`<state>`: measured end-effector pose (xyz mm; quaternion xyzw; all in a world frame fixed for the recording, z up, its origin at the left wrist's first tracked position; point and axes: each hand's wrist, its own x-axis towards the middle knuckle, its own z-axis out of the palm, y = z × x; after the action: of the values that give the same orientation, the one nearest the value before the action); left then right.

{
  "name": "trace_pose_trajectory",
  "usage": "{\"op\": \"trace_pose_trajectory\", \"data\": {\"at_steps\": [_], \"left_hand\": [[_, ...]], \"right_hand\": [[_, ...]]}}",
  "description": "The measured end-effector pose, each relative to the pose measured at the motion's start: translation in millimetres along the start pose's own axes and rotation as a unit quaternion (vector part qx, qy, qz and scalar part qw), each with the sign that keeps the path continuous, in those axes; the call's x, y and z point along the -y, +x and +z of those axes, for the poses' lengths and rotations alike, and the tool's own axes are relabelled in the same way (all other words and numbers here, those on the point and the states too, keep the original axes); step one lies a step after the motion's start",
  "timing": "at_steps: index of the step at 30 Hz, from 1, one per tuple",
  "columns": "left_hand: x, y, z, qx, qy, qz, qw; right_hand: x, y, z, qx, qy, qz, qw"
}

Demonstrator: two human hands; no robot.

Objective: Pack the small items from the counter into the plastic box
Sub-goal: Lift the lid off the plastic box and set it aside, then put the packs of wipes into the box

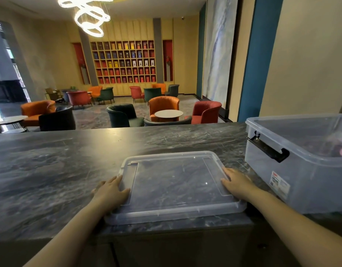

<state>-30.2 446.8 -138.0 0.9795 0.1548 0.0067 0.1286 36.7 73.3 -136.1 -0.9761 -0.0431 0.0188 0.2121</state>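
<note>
The left hand lies flat, fingers straight and close together, on the left edge of a clear flat rectangular plastic lid, its forearm reaching in from the near left. The right hand rests the same way on the lid's right edge, fingers extended and pointing far-left, its forearm coming in from the near right. The lid lies flat on the dark grey marbled stone counter, its long axis running left to right, its near edge just at the counter's near edge. Just to its right stands the open translucent plastic box with a black latch handle on its left wall; something reddish shows dimly inside, too blurred to tell. Beyond the counter lies a lounge with orange, red and green armchairs.
</note>
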Motion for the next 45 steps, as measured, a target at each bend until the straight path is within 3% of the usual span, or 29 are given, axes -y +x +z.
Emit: {"op": "trace_pose_trajectory", "data": {"at_steps": [3, 9, 12, 17, 24, 28, 33, 45], "left_hand": [[-8.3, -0.9, -3.9, -0.035, 0.007, 0.019, 0.999], [-69.0, -19.4, -1.4, -0.115, -0.038, 0.149, 0.981], [-121.0, -44.6, 8.6, -0.108, -0.058, 0.227, 0.966], [-214.4, -104.3, 31.0, -0.069, -0.039, 0.377, 0.923], [-333.6, -190.0, 61.1, -0.053, -0.007, 0.499, 0.865], [-398.8, -237.6, 83.2, -0.042, -0.008, 0.528, 0.848], [-477.0, -284.2, 115.4, -0.04, 0.026, 0.523, 0.851], [-630.3, -285.7, 165.4, -0.02, 0.025, 0.505, 0.862]], "right_hand": [[3.9, -12.2, -6.3, -0.016, 0.031, -0.005, 0.999], [-15.1, -62.9, -25.4, -0.146, 0.068, -0.042, 0.986], [-41.3, -101.4, -34.6, -0.189, 0.063, -0.057, 0.978], [-104.2, -162.5, -48.5, -0.186, 0.033, -0.054, 0.98], [-221.2, -247.8, -90.3, -0.202, -0.008, 0.065, 0.977], [-286.1, -289.4, -124.5, -0.207, -0.017, 0.129, 0.97], [-361.4, -327.2, -163.7, -0.22, -0.029, 0.175, 0.959], [-488.5, -294.2, -219.0, -0.231, 0.015, 0.168, 0.958]]}}
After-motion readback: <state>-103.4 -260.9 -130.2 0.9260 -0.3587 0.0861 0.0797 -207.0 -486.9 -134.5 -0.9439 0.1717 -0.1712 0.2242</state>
